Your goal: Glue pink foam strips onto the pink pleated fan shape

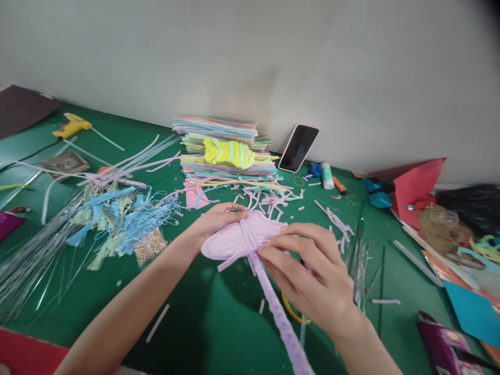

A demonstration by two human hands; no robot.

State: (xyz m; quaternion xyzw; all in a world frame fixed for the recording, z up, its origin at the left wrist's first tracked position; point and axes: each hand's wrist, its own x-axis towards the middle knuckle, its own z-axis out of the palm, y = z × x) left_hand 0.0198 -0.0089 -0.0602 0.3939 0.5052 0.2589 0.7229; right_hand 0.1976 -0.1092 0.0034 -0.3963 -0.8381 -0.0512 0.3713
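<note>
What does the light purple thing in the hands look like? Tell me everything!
The flat, light purple rounded shape looks soft and fuzzy, with rows of thin strips inside a rim. Matching strips cross over it, and one loose end sticks out. A long, bumpy purple stem runs down out of view. It's held above the green table, the left hand and right hand both touching it.

A plain grey wall (156, 62) is seen behind the green-topped bench (172, 323), which is set close against it. Soft shadow (blurred at its edges) is cast on the wall above the bench, and pale light is reflected at the bench's left side.
</note>
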